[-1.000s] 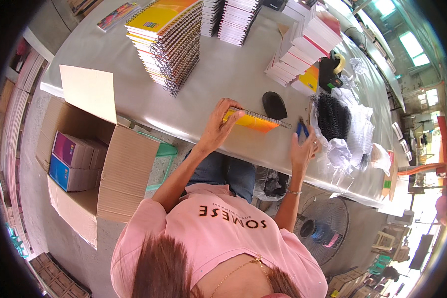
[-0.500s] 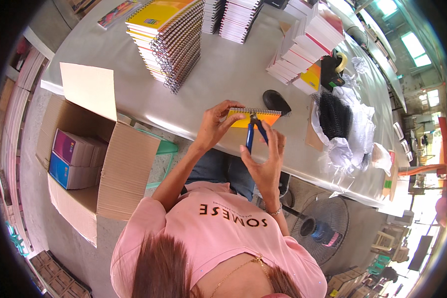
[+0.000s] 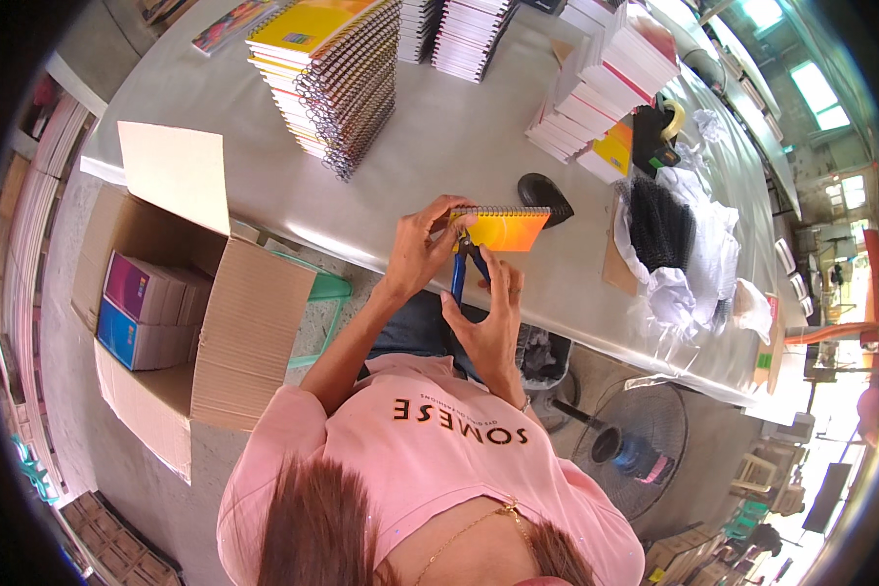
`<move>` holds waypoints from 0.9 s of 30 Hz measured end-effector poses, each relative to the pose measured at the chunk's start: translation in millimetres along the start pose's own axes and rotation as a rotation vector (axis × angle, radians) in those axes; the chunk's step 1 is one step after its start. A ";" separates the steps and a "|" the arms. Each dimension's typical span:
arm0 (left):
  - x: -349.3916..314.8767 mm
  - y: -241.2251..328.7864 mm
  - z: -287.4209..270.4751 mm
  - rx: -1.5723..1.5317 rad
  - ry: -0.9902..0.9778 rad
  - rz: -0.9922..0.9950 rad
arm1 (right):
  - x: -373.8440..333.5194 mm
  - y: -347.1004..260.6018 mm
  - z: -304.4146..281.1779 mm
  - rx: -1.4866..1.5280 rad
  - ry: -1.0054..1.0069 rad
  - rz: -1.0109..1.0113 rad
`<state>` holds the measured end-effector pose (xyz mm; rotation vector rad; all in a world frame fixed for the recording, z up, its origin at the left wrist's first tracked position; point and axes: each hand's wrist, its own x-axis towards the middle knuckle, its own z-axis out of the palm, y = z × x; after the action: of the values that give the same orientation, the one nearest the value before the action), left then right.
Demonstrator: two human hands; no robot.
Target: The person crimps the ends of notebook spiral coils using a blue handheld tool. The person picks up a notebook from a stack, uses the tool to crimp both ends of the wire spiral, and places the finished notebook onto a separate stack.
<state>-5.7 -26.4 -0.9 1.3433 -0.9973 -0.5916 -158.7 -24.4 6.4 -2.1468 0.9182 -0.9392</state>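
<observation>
A yellow-orange spiral notebook (image 3: 510, 230) is held up at the table's near edge, its wire coil along the top. My left hand (image 3: 428, 239) grips its left end, thumb in front. Blue-handled pliers (image 3: 462, 269) are in my right hand (image 3: 493, 317), fingers wrapped round the handles. The pliers' jaws meet the left end of the coil, close to my left thumb; whether they touch the wire I cannot make out. Just behind the notebook lies a black, rounded object (image 3: 547, 198), partly covered by it.
A tall stack of spiral notebooks (image 3: 327, 83) stands back left on the grey table (image 3: 449, 137). Stacked unbound books (image 3: 596, 83) and crumpled plastic with black coils (image 3: 664, 230) lie right. An open carton (image 3: 249, 332) holding books is at left; a fan (image 3: 630, 454) stands below right.
The pliers and my right hand have moved left along the coil, from near its middle to its left end. More of the notebook's cover now shows.
</observation>
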 end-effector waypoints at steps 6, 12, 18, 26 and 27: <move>-0.5 1.3 -2.2 0.049 0.005 -0.025 | 2.8 -0.2 -1.2 0.007 0.001 -0.002; -1.9 -1.2 -4.9 0.081 -0.008 0.026 | 6.9 -2.6 -2.8 -0.012 0.021 -0.017; -4.5 1.9 -6.8 0.193 -0.010 0.030 | 3.8 -4.8 -4.8 -0.043 0.008 0.052; -14.2 3.9 -8.0 0.343 0.088 0.182 | 8.1 -6.6 -26.7 1.141 -0.390 0.615; -16.1 2.1 -4.9 0.345 0.102 0.210 | 13.1 -8.7 -35.1 1.449 -0.478 0.729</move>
<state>-9.7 -10.1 -2.6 1.5282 -1.1747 -0.1950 -176.8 -38.5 37.2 -0.6273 0.4112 -0.3856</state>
